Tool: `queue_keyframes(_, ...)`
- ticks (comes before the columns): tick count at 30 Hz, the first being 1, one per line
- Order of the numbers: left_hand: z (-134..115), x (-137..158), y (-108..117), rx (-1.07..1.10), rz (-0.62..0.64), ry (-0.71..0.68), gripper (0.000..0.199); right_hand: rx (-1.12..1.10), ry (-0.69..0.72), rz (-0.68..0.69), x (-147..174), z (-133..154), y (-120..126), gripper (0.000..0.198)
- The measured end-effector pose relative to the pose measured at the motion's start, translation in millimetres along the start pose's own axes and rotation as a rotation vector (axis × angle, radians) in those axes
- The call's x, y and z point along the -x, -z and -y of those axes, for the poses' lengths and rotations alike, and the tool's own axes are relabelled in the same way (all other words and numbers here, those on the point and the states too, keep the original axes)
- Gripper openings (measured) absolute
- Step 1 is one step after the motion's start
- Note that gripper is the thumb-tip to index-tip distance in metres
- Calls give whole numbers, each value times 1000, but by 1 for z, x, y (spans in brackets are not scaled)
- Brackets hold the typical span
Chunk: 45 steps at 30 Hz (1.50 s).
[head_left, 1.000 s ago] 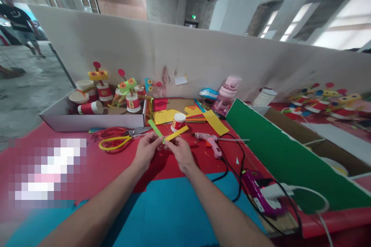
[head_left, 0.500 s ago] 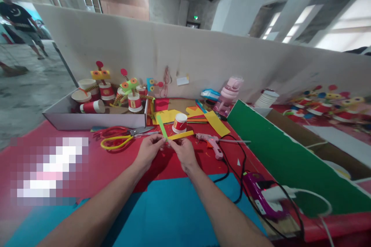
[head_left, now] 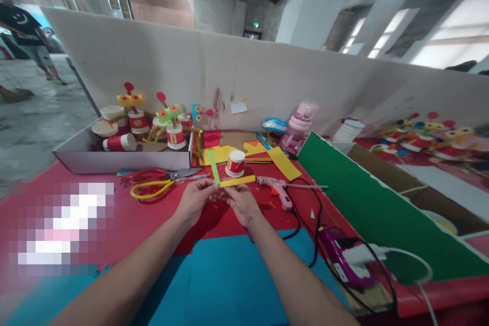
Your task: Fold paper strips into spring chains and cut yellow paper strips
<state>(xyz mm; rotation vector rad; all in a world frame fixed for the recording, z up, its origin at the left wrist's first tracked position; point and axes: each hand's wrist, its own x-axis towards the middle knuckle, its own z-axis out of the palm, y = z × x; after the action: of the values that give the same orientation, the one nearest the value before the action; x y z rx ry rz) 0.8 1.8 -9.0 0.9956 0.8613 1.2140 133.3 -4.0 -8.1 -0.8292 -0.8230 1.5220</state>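
A green paper strip [head_left: 214,167] and a yellow paper strip [head_left: 239,181] meet at one end, roughly at a right angle. My left hand [head_left: 196,201] pinches that corner, where the green strip points away from me. My right hand [head_left: 242,202] is closed at the yellow strip's near end, its fingertips just beside the corner; the strip points right. Just beyond the strips stands a red and white paper cup [head_left: 235,164], upside down. To the right of my right hand lies a pink glue gun [head_left: 280,191] with a glue stick in its back.
Scissors with yellow handles [head_left: 153,190] and a red-handled pair lie at the left. Behind them a white box [head_left: 126,160] holds cup figures. Coloured paper sheets [head_left: 284,163] lie at the back. A green box wall [head_left: 367,204], a purple power strip [head_left: 346,257] and cables are at the right.
The yellow strip has turned its flat face more toward me, and its joint with the green strip shows more clearly. Both hands stay nearly in place; the view shifts slightly.
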Motion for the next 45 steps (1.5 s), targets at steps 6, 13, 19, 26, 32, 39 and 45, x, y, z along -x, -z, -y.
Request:
queue_keyframes(6,3,-1,2,3,6,-4,22,-62,-32,28,3,1,0,35)
queue_keyframes(13,0,0,0,18,-24,4,20,-46,-31,28,-2,-5,1,33)
queue_keyframes(19,4,2,0,91,-23,-2,23,9,-25,4,-2,-9,1,38)
queue_keyframes(26,2,3,1,100,1,7,20,66,33,-36,-5,-13,3,35)
queue_keyframes(32,-2,4,-2,169,27,68,23,239,231,-126,-6,-13,4,23)
queue_keyframes(39,-2,6,-11,161,22,67,32,169,251,-224,-5,-12,2,23)
queue_keyframes(45,-1,3,-7,135,-63,75,25,209,209,-130,-3,-11,1,25)
